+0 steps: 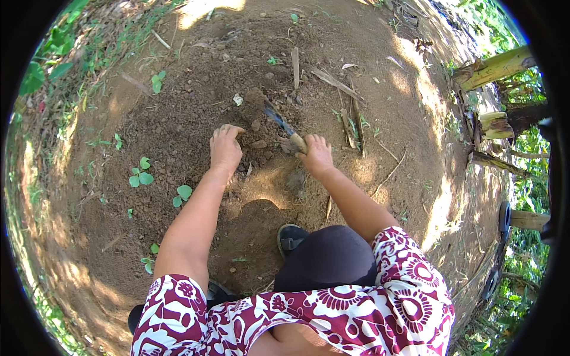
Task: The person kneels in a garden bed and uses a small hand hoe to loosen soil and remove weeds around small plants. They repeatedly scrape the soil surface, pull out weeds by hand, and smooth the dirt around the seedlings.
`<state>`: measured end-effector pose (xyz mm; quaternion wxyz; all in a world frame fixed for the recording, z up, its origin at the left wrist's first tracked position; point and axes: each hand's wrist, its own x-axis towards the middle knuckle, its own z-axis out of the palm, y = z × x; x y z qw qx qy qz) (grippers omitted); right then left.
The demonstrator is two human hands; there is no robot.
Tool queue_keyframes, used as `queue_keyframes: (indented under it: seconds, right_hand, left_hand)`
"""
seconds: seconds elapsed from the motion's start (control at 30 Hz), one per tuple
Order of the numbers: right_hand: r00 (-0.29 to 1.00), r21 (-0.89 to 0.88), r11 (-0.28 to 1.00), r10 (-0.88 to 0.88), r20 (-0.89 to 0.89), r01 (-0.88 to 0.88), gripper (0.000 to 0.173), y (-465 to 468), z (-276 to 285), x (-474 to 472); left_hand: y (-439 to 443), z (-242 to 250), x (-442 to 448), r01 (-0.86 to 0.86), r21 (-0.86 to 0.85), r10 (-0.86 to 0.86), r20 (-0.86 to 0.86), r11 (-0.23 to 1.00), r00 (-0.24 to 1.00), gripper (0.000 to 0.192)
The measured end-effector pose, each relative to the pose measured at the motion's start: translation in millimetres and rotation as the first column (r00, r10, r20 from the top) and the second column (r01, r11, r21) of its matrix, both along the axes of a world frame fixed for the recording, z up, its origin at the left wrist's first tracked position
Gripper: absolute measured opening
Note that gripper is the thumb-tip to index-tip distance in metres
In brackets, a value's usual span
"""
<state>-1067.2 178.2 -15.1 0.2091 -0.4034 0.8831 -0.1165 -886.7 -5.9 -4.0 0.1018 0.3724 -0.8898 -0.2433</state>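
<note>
My right hand [318, 153] grips the pale wooden handle of a hand trowel [278, 119]. Its dark metal shank points up and to the left, and the soil-coated tip rests at the loose dug soil [242, 118]. Just left of that soil is my left hand [226, 149], back upward and fingers curled; its palm side is hidden, so I cannot tell whether anything is in it. A small whitish lump [238, 99] lies on the soil beyond my left hand. Clods [258, 144] sit between the two hands.
Small green seedlings [141, 178] grow to the left, one [182, 196] close to my left forearm. Dry woody strips [338, 85] and a thin twig [392, 173] lie to the right. Cut stems [494, 69] stand at the far right. My shoe [290, 239] is on the ground below.
</note>
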Motion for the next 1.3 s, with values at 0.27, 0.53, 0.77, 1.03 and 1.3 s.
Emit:
queue_keyframes:
  seconds: [0.27, 0.53, 0.77, 1.03, 1.3]
  right_hand:
    - [0.976, 0.019, 0.993, -0.115, 0.187, 0.114, 0.036, 30, 0, -16]
    - [0.945, -0.058, 0.969, -0.246, -0.216, 0.240, 0.033, 152, 22, -69]
    - [0.771, 0.009, 0.859, -0.465, 0.434, 0.513, 0.031, 109, 36, -13]
    - [0.752, -0.192, 0.908, -0.173, 0.636, 0.372, 0.043, 29, 63, 50]
    - [0.912, 0.146, 0.916, -0.333, -0.240, 0.373, 0.063, 11, 29, -90]
  left_hand:
    - [37, -6, -20, 0.261, -0.083, -0.234, 0.245, 0.962, 0.941, 0.040]
    - [33, -25, -37, 0.264, -0.079, -0.242, 0.210, 0.961, 0.947, 0.029]
    - [80, -15, -63, 0.091, 0.659, -0.002, -0.136, 0.746, 0.991, 0.027]
    - [100, 5, -91, 0.141, 0.934, 0.736, 0.159, -0.328, 0.658, 0.016]
    - [88, 4, -86, -0.018, 0.999, 0.581, 0.043, -0.048, 0.813, 0.026]
